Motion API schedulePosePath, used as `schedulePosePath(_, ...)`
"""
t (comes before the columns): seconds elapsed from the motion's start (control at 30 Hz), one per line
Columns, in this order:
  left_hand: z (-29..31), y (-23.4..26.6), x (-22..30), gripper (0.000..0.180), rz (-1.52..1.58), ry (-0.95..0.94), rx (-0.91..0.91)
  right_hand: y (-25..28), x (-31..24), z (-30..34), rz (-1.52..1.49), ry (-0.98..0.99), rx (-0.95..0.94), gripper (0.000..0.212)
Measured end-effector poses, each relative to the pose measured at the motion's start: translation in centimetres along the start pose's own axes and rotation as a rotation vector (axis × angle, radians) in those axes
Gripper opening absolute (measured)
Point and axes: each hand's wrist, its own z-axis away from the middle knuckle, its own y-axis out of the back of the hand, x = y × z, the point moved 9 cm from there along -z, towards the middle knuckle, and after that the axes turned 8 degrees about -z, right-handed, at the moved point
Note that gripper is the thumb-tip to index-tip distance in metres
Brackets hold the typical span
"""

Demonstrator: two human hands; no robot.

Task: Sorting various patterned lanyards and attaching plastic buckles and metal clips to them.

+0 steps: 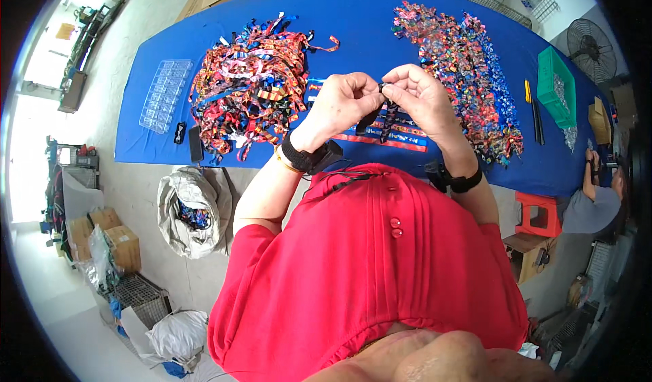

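Note:
Above the near edge of the blue table, my left hand (348, 105) and my right hand (422, 102) meet, thumbs and forefingers pinched together. Between them they grip a dark patterned ribbon strap (389, 125), whose length hangs below the fingertips. A small dark piece at its top is mostly covered by the fingers. Beneath my hands, several flat printed straps (404, 137) in red, blue and white lie side by side. A large tangled heap of colourful ribbon straps (248, 86) is to my left. To my right spreads a wide pile of bunched small straps (468, 76).
The blue tablecloth (353, 15) bears a clear compartment tray (166, 97) at left. A green bin (555, 86) with small clear pieces and a yellow-handled tool (528, 91) are at right. An open sack (193, 212) stands on the floor; another person (594, 205) is at far right.

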Motion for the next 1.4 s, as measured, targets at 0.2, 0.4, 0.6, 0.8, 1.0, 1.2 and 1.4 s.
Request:
schedulePosePath(0.2,1.1,1.3,-1.1,0.008,0.034,0.006,-0.104,-2.0,0.0,-0.4,0.039,0.041,0.040,0.010)
schedulePosePath(0.4,1.8,2.2,-1.3,0.008,0.061,-0.025,-0.210,-3.3,0.3,-0.5,0.125,0.073,0.078,0.009)
schedulePosePath(0.6,2.0,2.5,-1.1,0.009,0.160,-0.027,-0.243,-3.6,0.7,-0.3,0.196,0.076,0.136,0.012)
schedulePosePath(0.8,1.8,2.0,-1.7,0.019,0.206,0.000,-0.249,-3.8,0.6,-0.2,0.217,0.034,0.140,0.008)
schedulePosePath(1.0,1.1,2.3,-1.5,0.016,0.172,-0.038,-0.175,-3.0,1.2,-0.7,0.097,0.016,0.091,0.010)
schedulePosePath(1.2,0.7,3.0,-0.2,0.013,0.303,0.025,-0.086,-3.1,1.0,-0.5,-0.106,0.000,-0.014,0.012)
schedulePosePath(1.4,-0.1,3.6,1.1,0.014,0.318,-0.018,0.020,-2.4,1.6,0.1,0.028,-0.012,-0.187,0.012)
